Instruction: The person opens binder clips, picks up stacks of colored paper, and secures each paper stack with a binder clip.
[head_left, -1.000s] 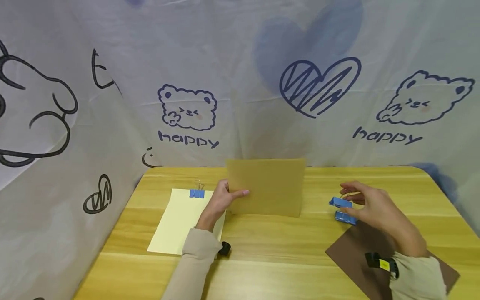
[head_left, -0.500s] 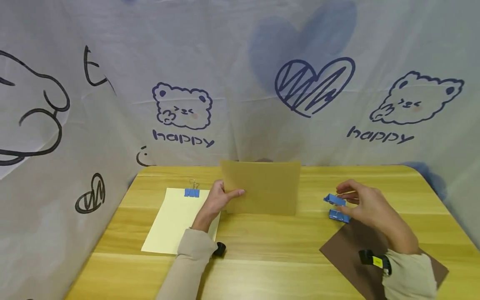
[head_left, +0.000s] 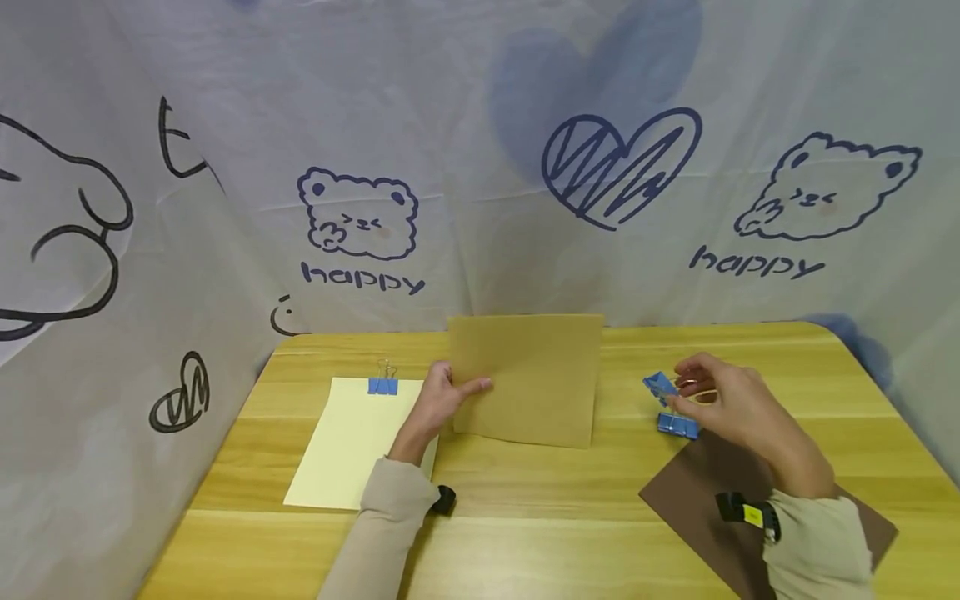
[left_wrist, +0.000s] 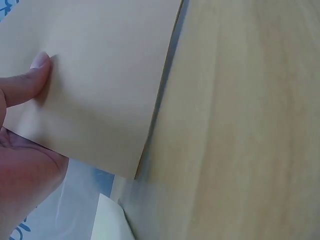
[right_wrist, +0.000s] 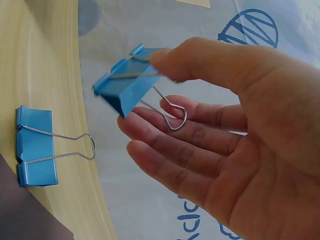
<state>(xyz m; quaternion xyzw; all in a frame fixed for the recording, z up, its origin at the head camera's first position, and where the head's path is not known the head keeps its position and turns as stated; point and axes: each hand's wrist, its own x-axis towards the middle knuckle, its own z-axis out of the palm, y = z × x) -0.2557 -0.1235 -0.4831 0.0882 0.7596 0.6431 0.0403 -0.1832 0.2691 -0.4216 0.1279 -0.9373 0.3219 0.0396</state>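
My left hand (head_left: 438,396) holds a stack of tan paper (head_left: 532,379) upright at its left edge, thumb across the near face. In the left wrist view the thumb lies flat on the tan sheet (left_wrist: 100,75). On the right, my right hand (head_left: 731,408) grips a blue binder clip (head_left: 660,388) between thumb and fingers, raised over the table. The right wrist view shows this binder clip (right_wrist: 131,82) tilted, one wire handle under the thumb and the other by the fingers. A second blue binder clip (right_wrist: 37,147) lies on the table close by.
Pale yellow paper (head_left: 345,450) with a blue binder clip (head_left: 383,386) on its top edge lies at the left. A dark brown sheet (head_left: 690,492) lies under the right forearm. A printed cloth (head_left: 480,167) hangs behind the wooden table (head_left: 525,517).
The binder clip in my right hand has turned, its body tipping steeper. The tan paper's lower right corner has swung slightly lower in the view. The left hand keeps its hold.
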